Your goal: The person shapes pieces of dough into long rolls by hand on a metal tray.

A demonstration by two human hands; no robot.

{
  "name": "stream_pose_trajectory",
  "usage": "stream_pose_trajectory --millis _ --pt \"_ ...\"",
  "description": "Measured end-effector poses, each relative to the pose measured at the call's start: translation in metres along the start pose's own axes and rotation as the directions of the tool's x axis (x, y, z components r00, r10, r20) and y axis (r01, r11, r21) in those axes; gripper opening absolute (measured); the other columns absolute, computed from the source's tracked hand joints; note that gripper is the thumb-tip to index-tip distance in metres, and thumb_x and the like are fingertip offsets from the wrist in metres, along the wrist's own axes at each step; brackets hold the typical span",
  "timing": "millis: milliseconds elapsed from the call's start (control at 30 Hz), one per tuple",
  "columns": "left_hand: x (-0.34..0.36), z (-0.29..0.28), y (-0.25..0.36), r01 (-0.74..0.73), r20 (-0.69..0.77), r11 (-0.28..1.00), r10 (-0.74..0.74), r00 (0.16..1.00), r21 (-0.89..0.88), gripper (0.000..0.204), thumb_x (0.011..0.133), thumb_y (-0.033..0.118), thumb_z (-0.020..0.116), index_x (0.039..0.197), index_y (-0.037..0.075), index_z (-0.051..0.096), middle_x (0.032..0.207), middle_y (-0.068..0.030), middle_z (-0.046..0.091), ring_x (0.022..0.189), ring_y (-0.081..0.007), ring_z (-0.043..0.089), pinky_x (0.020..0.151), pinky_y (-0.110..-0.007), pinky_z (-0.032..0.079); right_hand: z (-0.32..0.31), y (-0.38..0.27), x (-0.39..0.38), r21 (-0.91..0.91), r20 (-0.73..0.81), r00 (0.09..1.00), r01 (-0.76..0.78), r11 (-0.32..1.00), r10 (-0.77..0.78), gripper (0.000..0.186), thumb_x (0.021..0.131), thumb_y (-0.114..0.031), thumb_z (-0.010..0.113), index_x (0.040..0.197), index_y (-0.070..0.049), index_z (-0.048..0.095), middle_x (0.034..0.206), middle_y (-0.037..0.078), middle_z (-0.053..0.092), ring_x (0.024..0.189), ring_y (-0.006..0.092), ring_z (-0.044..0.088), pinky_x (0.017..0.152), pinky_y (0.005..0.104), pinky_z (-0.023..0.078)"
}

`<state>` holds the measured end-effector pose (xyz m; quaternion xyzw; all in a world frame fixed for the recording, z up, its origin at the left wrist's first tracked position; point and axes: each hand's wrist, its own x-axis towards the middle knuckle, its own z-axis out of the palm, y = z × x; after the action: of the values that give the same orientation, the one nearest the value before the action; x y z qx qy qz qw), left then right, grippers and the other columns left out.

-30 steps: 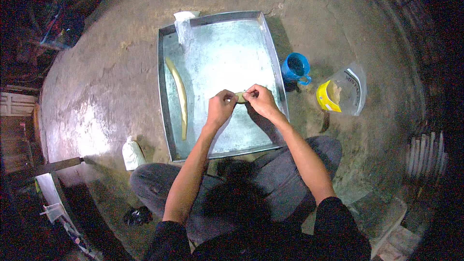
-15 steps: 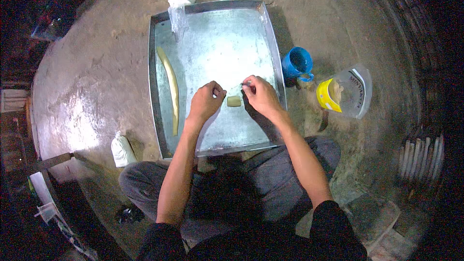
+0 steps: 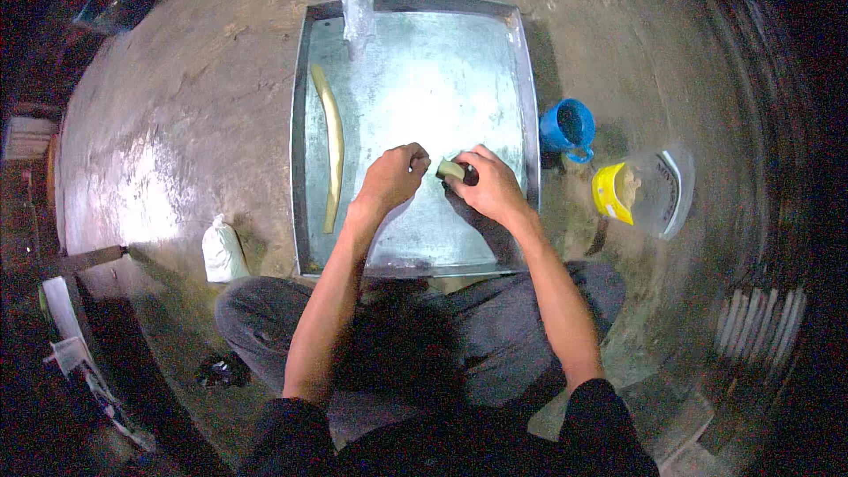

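Note:
A shallow metal tray (image 3: 424, 62) lies in front of me. My right hand (image 3: 495, 189) is closed on a small flat piece of pale yellow-green dough (image 3: 451, 170), lifted and tilted between thumb and fingers over the tray. Just left of it, my left hand (image 3: 389, 178) has its fingertips pinched together; whether anything small is between them I cannot make out. A long, slightly bent roll of the same dough (image 3: 333, 141) rests along the tray's left side.
Draped over the tray's far rim is a clear plastic bag with white contents (image 3: 358, 13). Right of the tray stand a blue mug (image 3: 567, 126) and a clear and yellow plastic pouch (image 3: 612, 194). A filled white bag (image 3: 224, 252) sits on the floor at the left, near my knee.
My right hand has taken hold of the dough piece that lay flat on the tray and raised it. My left hand stays pinched beside it. The whole view has shifted slightly.

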<state>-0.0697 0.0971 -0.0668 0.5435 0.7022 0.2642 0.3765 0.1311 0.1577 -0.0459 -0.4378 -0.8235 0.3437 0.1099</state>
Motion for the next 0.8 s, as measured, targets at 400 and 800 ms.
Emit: stream_pose_trajectory --millis 400,800 --pt "0.003 -0.008 0.034 -0.138 -0.101 0.902 0.106 0.989 -0.409 0.037 0.091 0.025 0.072 0.117 0.001 0.064 0.104 -0.0126 0.071 0.090 -0.0214 0.068 0.079 -0.035 0.055 -0.019 -0.010 0.011 0.774 0.180 0.963 -0.263 0.576 0.199 0.037 0.093 -0.032 0.069 0.118 -0.005 0.068 0.104 0.001 0.069 0.093 0.0087 0.060 0.081 0.0251 0.046" --pt "0.001 -0.007 0.044 -0.280 -0.214 0.901 0.218 0.952 -0.331 0.040 0.085 0.020 0.079 0.118 0.002 0.066 0.109 -0.0111 0.070 0.094 -0.0216 0.068 0.083 -0.035 0.054 -0.023 -0.007 0.011 0.809 0.164 0.968 -0.242 0.536 0.190 0.036 0.093 -0.032 0.069 0.117 -0.005 0.069 0.103 0.001 0.069 0.093 0.0088 0.061 0.081 0.0251 0.046"
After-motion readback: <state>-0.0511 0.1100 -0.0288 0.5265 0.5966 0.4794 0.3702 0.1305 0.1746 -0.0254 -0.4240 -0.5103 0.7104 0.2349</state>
